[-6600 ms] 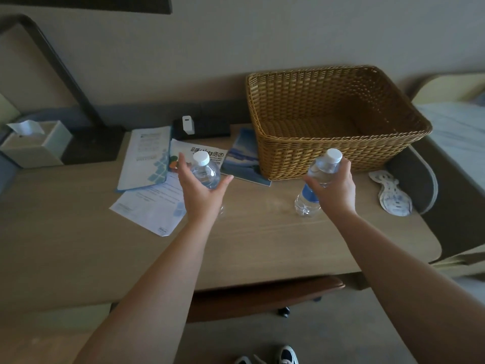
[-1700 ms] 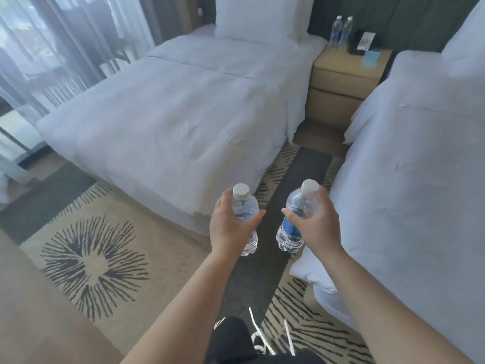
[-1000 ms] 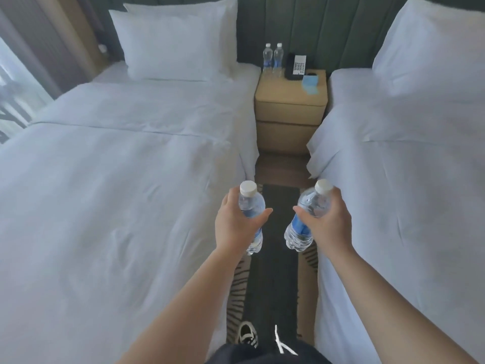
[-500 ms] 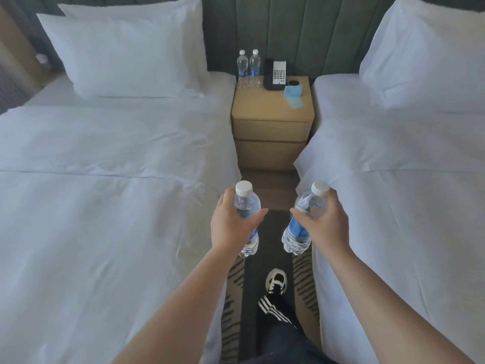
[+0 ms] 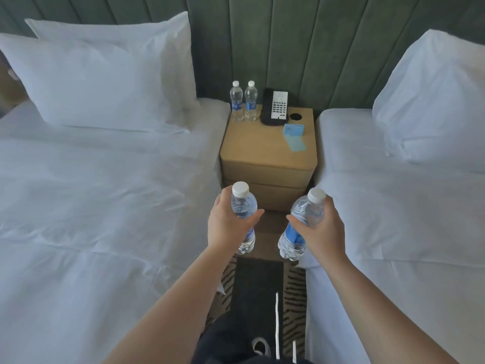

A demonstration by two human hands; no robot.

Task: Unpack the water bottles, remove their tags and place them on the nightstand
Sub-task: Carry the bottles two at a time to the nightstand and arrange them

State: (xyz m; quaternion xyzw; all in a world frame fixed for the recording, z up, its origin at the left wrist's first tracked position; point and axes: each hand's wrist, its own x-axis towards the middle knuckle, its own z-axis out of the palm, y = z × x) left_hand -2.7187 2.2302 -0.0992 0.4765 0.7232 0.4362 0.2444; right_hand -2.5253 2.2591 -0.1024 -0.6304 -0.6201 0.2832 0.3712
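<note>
My left hand [image 5: 226,227] is gripping one water bottle [image 5: 242,208] upright; my right hand [image 5: 321,229] is clasping a second bottle [image 5: 301,219], tilted. Both are hanging before the nightstand [image 5: 262,151], where two more bottles [image 5: 243,103] are standing.

Two bottles [image 5: 243,101] side by side at nightstand [image 5: 259,151] back-left corner; telephone [image 5: 275,106] just right of them; card [image 5: 294,137] near right edge; beds flanking both sides.
</note>
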